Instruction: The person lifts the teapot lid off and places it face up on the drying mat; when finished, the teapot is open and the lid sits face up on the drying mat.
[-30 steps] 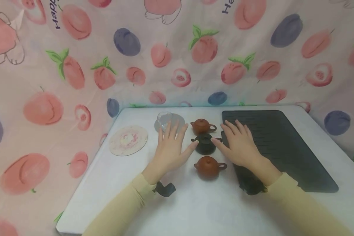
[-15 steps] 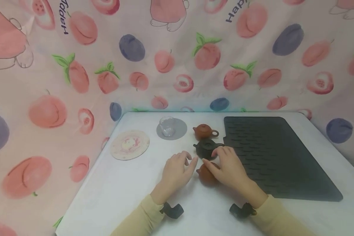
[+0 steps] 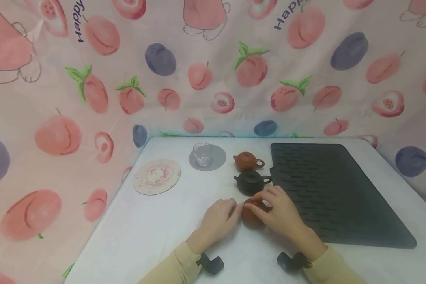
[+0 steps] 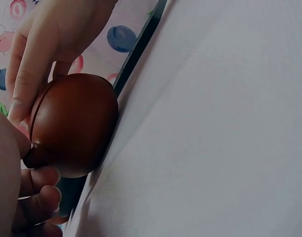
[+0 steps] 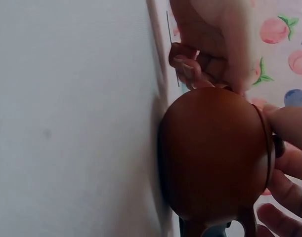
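Note:
Closest to me on the white table is a reddish-brown teapot, its body partly covered by the hands in the head view. My left hand is at its spout, and the left wrist view shows thumb and forefinger pinching that spout. My right hand reaches over the top from the other side. Its thumb and fingers close around the dark lid knob in the right wrist view. Just behind stand a black teapot and another brown teapot, both with handles pointing right.
A large black ribbed tray fills the right side of the table. At the back left, a clear glass cup stands on a grey round coaster. A round pink-patterned mat lies left of it. Fruit-printed cloth hangs behind.
Both hands, spread out above the teapots earlier, have drawn back toward me and come down onto the nearest brown teapot, the left at its spout, the right at its lid.

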Motion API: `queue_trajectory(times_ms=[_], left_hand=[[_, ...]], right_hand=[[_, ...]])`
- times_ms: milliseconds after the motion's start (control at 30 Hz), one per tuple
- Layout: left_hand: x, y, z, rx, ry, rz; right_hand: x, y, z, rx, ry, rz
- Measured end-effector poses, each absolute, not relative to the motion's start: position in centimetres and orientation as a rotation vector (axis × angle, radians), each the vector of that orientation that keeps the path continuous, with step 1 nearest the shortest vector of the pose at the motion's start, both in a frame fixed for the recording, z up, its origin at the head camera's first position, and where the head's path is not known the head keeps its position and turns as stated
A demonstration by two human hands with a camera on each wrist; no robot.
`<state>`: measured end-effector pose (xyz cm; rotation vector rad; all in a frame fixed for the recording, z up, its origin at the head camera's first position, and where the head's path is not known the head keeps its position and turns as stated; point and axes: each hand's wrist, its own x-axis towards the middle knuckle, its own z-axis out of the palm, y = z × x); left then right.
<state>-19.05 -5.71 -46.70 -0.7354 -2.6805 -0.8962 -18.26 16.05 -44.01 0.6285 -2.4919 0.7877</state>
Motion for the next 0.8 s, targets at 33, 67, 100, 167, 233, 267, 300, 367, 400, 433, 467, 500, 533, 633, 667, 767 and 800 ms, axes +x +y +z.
queue_trajectory(times_ms=[33, 67, 100, 167, 233, 267, 300, 367, 400, 433, 467, 500, 533, 633, 667, 767, 800], left_hand=[[-19.0, -5.7, -46.8, -0.741, -2.685, -0.908], [-19.0, -5.7, -46.8, -0.746, -2.69, -0.92], [-19.0, -5.7, -46.8, -0.748, -2.696, -0.937], [-18.9, -5.7, -46.8, -0.739, -2.709, -0.975], [-18.9, -5.8, -46.7, -0.73, -2.718, -1.019], [-19.0, -5.8, -46.7, -0.728, -2.719, -1.04], [-19.0, -5.8, -46.7, -0.728, -2.719, -1.058], [-19.2, -5.8, -46.7, -0.73, -2.715, -1.084], [-19.2, -5.8, -46.7, -0.731, -2.714, -1.093], [-19.3, -5.8, -46.7, -0.734, -2.712, -1.097], [-19.3, -5.9, -46.7, -0.736, -2.71, -1.099], [-19.3, -5.9, -46.7, -0.737, -2.711, -1.101], [-19.3, -5.9, -46.7, -0.739, -2.712, -1.106], [-19.4, -5.9, -46.8, -0.741, -2.718, -1.116], [-19.4, -5.9, -46.8, -0.743, -2.72, -1.12], [-19.3, -6.0, -46.9, -0.747, -2.721, -1.125], [-19.3, -6.0, -46.8, -0.748, -2.719, -1.121]], right_hand=[[-18.2, 16.0, -44.0, 0.63, -2.498, 0.786], [-18.3, 16.1, -43.9, 0.634, -2.503, 0.787], [-18.3, 16.1, -43.9, 0.638, -2.508, 0.789], [-18.3, 16.1, -43.7, 0.635, -2.528, 0.809], [-18.3, 16.2, -43.5, 0.627, -2.55, 0.835], [-18.3, 16.3, -43.4, 0.618, -2.565, 0.847], [-18.3, 16.3, -43.4, 0.605, -2.58, 0.856], [-18.3, 16.4, -43.1, 0.583, -2.607, 0.879], [-18.3, 16.5, -43.1, 0.573, -2.622, 0.88], [-18.3, 16.5, -43.0, 0.563, -2.637, 0.881], [-18.3, 16.5, -42.9, 0.559, -2.644, 0.883], [-18.3, 16.6, -42.9, 0.561, -2.645, 0.884], [-18.3, 16.6, -42.9, 0.563, -2.643, 0.886], [-18.3, 16.7, -43.0, 0.581, -2.623, 0.88], [-18.2, 16.7, -43.0, 0.584, -2.616, 0.874], [-18.2, 16.8, -43.2, 0.586, -2.591, 0.885], [-18.2, 16.9, -43.2, 0.583, -2.578, 0.897]])
